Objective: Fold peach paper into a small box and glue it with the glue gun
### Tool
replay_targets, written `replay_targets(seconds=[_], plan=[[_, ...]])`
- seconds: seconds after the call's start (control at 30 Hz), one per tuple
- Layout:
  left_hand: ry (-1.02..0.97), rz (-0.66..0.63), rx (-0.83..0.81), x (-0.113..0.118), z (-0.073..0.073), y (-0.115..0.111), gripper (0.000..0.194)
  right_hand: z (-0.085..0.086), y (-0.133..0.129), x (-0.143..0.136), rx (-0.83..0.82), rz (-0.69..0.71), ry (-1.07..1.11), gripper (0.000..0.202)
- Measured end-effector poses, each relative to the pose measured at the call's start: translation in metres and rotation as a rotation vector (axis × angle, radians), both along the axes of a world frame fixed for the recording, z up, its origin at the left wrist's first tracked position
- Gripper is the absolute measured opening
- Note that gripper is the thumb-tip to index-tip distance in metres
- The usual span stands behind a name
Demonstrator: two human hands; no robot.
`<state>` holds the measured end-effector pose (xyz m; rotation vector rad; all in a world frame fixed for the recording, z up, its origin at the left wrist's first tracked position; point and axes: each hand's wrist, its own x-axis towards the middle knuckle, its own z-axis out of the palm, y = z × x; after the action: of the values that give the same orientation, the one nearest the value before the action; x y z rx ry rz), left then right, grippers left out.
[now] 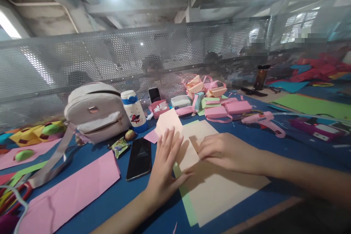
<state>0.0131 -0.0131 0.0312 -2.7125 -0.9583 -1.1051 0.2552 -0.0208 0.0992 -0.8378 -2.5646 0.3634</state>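
Note:
A small cream paper piece [189,153] lies over a larger cream sheet [222,193], with a light green sheet [189,204] showing beneath along the left. My left hand [164,164] rests against the small piece's left side, fingers stretched and thumb spread. At its right edge, my right hand [225,151] has bent fingers closed on the paper; the fingertips are partly hidden. Beyond my left fingers, a pale peach paper [168,120] stands up at a tilt, beside a pink paper corner [151,136].
Left of my hands lie a black phone [139,159], pink sheets [74,193] and a snack packet [120,147]. Behind stand a white backpack [98,113] and a bottle [134,111]. Small paper bags [215,113], a pink glue gun [264,122] and a purple power strip [318,128] are to the right.

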Motion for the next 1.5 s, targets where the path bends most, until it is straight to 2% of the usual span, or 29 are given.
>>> replay_targets(seconds=[0.17,0.37,0.57,0.8,1.13,1.2,1.27,1.37,1.4,1.43,1.5], plan=[[0.019,-0.010,0.006,0.002,0.002,-0.001,0.071,-0.006,0.000,0.001,0.096,0.056,0.069,0.023],[0.066,0.020,-0.008,0.002,0.005,-0.004,0.065,-0.015,0.001,0.005,0.147,0.066,0.091,0.022],[0.083,0.009,0.072,-0.002,0.007,-0.001,0.052,-0.012,0.007,0.013,0.182,0.066,0.063,0.024],[-0.018,0.017,0.223,-0.002,0.017,-0.004,0.038,-0.010,0.012,0.021,0.221,0.082,0.047,0.029],[-0.045,0.020,0.214,-0.001,0.022,-0.003,0.034,-0.009,0.014,0.019,0.301,0.112,0.057,0.027],[-0.001,-0.002,0.246,0.000,0.030,-0.002,0.036,-0.007,0.014,0.019,0.337,0.105,0.051,0.028],[0.090,-0.037,0.265,0.003,0.044,-0.003,0.044,-0.005,0.015,0.020,0.392,0.089,0.023,0.028],[0.273,-0.068,0.138,0.008,0.070,-0.004,0.071,-0.001,0.018,0.020,0.506,0.076,-0.037,0.026],[0.296,-0.080,0.066,0.010,0.079,-0.004,0.072,0.000,0.020,0.019,0.541,0.074,-0.057,0.024],[0.303,-0.079,-0.005,0.013,0.087,-0.003,0.065,0.001,0.021,0.019,0.569,0.072,-0.078,0.023],[0.276,-0.040,-0.157,0.017,0.100,0.001,0.037,0.004,0.023,0.016,0.619,0.074,-0.110,0.021]])
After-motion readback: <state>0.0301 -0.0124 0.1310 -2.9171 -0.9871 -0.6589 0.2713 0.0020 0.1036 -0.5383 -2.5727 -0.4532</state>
